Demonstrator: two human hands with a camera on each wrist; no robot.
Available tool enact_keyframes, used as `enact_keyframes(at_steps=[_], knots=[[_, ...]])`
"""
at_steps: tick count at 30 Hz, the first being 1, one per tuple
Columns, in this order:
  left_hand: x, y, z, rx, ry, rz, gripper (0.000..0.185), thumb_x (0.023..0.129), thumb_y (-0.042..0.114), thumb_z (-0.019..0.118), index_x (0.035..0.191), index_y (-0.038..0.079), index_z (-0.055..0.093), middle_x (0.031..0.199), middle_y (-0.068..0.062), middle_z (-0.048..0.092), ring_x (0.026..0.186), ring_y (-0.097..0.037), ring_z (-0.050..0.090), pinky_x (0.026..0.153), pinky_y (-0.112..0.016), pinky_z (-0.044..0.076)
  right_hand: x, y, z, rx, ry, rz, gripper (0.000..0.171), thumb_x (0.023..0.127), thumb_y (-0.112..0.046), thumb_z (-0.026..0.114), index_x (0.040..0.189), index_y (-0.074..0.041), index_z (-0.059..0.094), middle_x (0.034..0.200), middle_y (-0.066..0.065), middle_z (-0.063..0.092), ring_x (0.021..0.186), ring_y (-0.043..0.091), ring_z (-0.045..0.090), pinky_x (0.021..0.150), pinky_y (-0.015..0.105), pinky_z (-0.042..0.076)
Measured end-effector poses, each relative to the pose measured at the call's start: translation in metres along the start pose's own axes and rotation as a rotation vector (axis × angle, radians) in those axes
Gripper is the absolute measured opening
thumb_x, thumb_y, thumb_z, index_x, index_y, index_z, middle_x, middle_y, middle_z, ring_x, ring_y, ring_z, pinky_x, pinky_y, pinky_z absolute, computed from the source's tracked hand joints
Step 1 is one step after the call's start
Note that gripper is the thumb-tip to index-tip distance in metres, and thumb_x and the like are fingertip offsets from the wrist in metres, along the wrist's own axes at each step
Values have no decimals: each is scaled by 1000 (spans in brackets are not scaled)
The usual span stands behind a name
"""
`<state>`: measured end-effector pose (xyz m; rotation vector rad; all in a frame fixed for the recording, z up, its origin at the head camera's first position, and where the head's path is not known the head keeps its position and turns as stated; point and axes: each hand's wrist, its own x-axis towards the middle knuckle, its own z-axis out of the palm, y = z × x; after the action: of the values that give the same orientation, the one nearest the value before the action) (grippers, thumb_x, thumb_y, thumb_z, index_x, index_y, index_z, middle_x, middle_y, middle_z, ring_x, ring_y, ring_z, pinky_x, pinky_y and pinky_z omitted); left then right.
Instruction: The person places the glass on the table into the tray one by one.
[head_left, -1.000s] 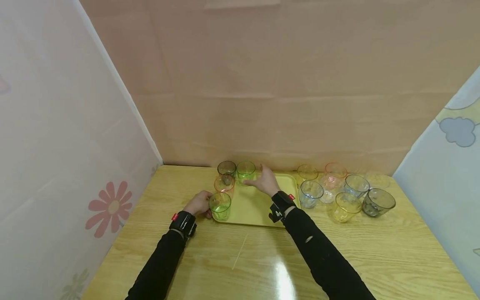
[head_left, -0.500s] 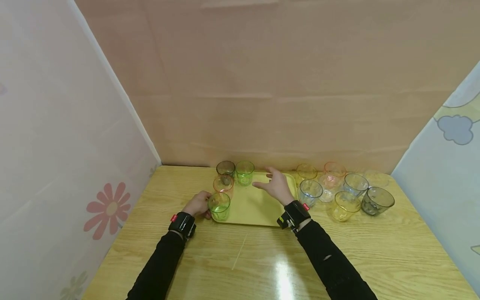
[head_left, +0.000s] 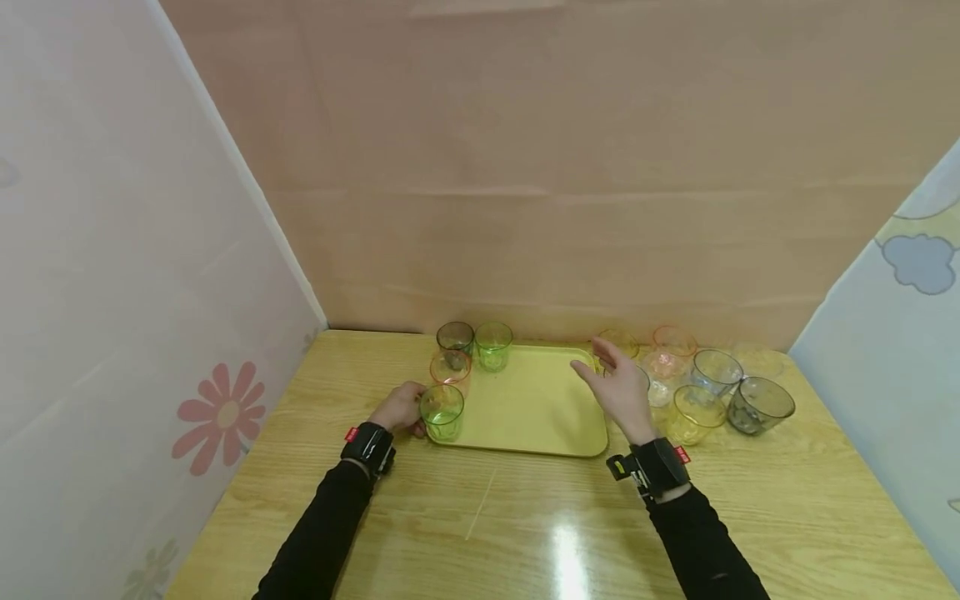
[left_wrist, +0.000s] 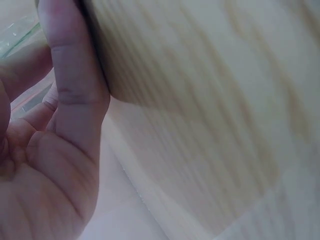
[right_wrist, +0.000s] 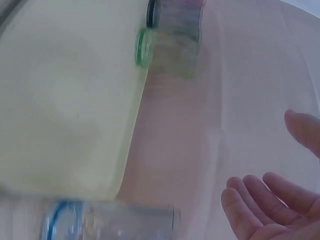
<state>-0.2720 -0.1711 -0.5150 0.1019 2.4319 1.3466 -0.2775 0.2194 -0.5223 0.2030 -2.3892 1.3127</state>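
Near green glass (head_left: 442, 423): while it stands at the tray's (head_left: 536, 412) near-left corner, translucent, round-rimmed, upright.
Left hand (head_left: 397, 408): beside that glass; cannot tell whether pinching.
Right hand (head_left: 624, 393): spread, near right-side glasses (head_left: 761, 410).

two glasses (head_left: 442, 417) are green, the tray (head_left: 536, 400) yellow, the table (head_left: 420, 533) wood-grained.

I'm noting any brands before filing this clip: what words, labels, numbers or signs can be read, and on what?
None can be read in any view.
Left red tag on the left black wrist strap: too small to read.
Right red tag on the right black wrist strap: too small to read.
Yellow tray and glasses: no lettering visible.
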Motion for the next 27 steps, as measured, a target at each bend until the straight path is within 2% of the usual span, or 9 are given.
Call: enact_keyframes(at_steps=[4,5,7,10,15,20,27], knots=[[1,0,0,-4,-4,2,19,97,9,60,110,-4,66,74,-12,64,49,-16,59,49,-31,56,-15,-56,-42,-49,44,28,61,93,-33,68,143,-3,48,141,27,49,129,48,44,104,58,39],[2,0,0,-6,-5,2,19,97,8,60,110,-4,66,74,-12,65,49,-16,59,49,-31,56,-17,-60,-50,-77,68,8,61,93,-30,69,142,-1,48,140,29,48,129,50,42,104,60,37],[2,0,0,-6,-10,-1,18,97,8,60,110,-4,66,74,-12,65,49,-16,59,49,-31,56,-22,-70,-64,-132,85,31,60,94,-26,68,142,1,46,141,32,45,130,52,39,103,64,35],[3,-1,0,-6,-13,-3,18,97,8,60,110,-3,66,74,-12,65,49,-16,60,49,-31,56,-27,-67,-79,-203,151,46,56,92,-18,69,139,5,48,137,34,46,128,52,40,103,64,33],[3,-2,-1,7,-16,11,18,97,7,59,111,-4,65,76,-13,65,50,-16,61,49,-31,57,-40,-61,-100,-327,224,97,61,90,-22,71,139,7,47,134,35,46,124,53,40,101,65,32],[2,-1,-3,19,-18,-1,18,97,8,60,110,-3,66,75,-13,65,50,-17,62,49,-32,57,-53,-53,-115,-405,237,191,77,88,-31,73,144,8,39,138,35,42,128,53,35,103,66,31],[0,2,-4,31,-20,1,19,97,8,61,112,-3,66,75,-12,65,50,-16,62,50,-32,57,-68,-40,-125,-408,224,261,88,86,-34,75,146,12,30,140,38,34,130,54,30,103,66,29]])
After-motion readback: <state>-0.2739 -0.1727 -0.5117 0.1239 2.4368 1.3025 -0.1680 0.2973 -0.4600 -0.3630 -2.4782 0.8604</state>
